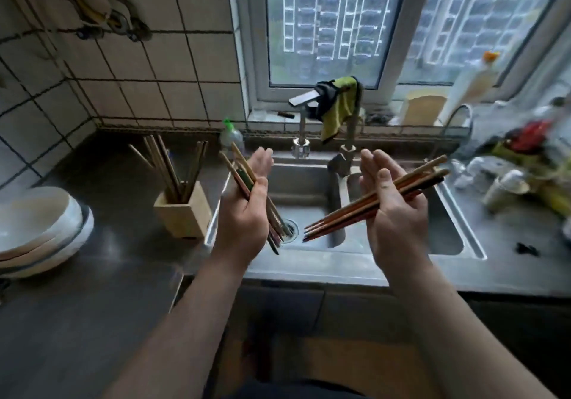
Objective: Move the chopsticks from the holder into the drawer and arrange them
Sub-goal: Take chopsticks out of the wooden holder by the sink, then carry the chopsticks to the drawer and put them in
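Note:
My left hand (247, 210) holds a bundle of several chopsticks (238, 170) above the sink, thumb pressed over them, tips pointing down toward the drain. My right hand (392, 210) grips a second bundle of several reddish-brown chopsticks (336, 221), which slants from upper right to lower left. A square wooden holder (182, 213) stands on the counter left of the sink, with several chopsticks (168, 166) still upright in it. No drawer shows in the view.
A steel double sink (309, 262) lies under my hands, with a tap (301, 120) and a yellow-green cloth (340, 108) behind. White bowls (40, 231) sit at far left. Bottles and clutter (525, 163) crowd the right counter. Dark counter (92, 290) stretches at lower left.

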`<state>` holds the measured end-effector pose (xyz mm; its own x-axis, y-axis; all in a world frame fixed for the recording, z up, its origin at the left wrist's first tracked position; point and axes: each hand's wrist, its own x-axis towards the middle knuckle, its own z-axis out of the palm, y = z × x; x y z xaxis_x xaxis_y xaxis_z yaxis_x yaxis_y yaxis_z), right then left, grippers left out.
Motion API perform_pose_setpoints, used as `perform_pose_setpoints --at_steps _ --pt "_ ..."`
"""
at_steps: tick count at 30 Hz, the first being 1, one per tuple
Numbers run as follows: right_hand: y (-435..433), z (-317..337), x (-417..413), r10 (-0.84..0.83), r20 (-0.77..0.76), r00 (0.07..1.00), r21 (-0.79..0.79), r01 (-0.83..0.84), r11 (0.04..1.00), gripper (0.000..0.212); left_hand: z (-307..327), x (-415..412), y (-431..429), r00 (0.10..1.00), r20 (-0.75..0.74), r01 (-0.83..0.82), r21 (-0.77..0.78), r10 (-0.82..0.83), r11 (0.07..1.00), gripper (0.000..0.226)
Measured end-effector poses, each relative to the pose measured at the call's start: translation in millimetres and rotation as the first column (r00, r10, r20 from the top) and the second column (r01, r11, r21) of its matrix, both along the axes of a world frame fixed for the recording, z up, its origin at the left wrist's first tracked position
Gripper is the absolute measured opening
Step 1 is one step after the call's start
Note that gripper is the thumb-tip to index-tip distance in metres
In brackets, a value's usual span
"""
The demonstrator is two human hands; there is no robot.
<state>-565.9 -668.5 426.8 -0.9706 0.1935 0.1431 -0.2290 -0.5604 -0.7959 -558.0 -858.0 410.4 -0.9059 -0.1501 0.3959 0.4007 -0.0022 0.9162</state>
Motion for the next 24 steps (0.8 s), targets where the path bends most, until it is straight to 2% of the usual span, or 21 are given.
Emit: perform_pose_setpoints --at_steps 6,11,16,18,24 --pt "104.4 -36.3 97.6 -0.278 0.157 0.948 0.127 0.260 0.957 0.027 -32.6 52.8 120.2 0.934 0.174 0.297 0.107 -0.312 0.949 0.039" --pt "176.3 -52.9 169.5 -0.500 0.220 0.837 0.151 0.478 0.865 0.024 -53.0 85.0 214.9 0.807 0.268 0.531 0.059 -0.526 0.845 0.036" --pt "250.3 -72.2 241.5 -0.686 0.244 0.686 0.250 0.639 0.727 0.024 -62.3 117.4 313.6 0.670 0.296 0.720 -0.039 -0.681 0.692 0.030" --pt "279.6 -79.9 269.4 -0.750 0.251 0.612 0.249 0.708 0.661 0.023 -65.9 132.4 354.1 0.587 0.320 0.793 -0.043 -0.744 0.608 0.030" --pt "363.8 -109.1 357.4 -0.908 0.268 0.322 0.356 0.843 0.404 0.023 -87.1 186.4 479.7 0.357 0.369 0.928 -0.038 -0.858 0.370 0.030"
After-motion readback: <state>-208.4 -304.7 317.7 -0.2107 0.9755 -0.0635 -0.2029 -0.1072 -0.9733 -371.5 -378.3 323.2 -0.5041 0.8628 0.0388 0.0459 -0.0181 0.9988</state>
